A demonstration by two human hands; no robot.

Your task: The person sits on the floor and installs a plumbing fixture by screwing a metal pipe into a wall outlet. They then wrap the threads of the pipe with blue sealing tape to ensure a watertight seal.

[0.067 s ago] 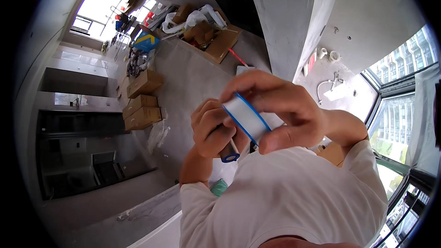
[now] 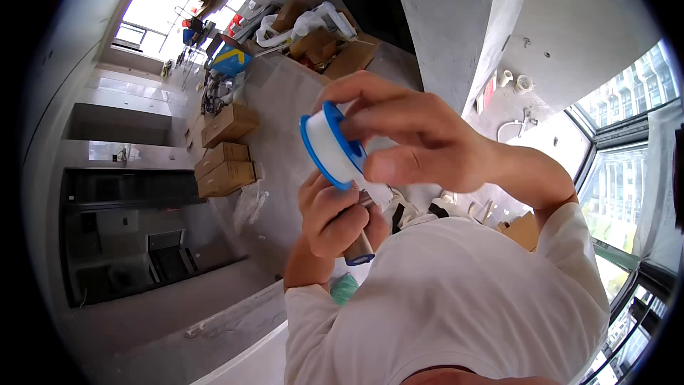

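Note:
My right hand point(image 2: 434, 141) holds a spool of white thread seal tape point(image 2: 330, 147) with blue rims, its fingers reaching into the spool's side and the thumb beneath. A loose white strip appears to run from the spool down toward my other hand. Below and to the left, my left hand point(image 2: 332, 219) is wrapped round a short metal cylindrical fitting point(image 2: 358, 249) with a blue ring at its lower end. The spool sits just above the left hand's knuckles. The fitting's upper part is mostly hidden by fingers and tape.
Cardboard boxes point(image 2: 226, 180) stand on the floor at the left, beside crumpled clear plastic point(image 2: 248, 208). Farther off lie an opened carton point(image 2: 356, 55), white bags and a blue box point(image 2: 229, 60). A grey wall column point(image 2: 445, 21) rises at the right, with windows point(image 2: 614, 185) beyond.
My right hand has carried the tape spool up and left, turning it so its side opening shows. The left hand stays round the fitting, nearly in place.

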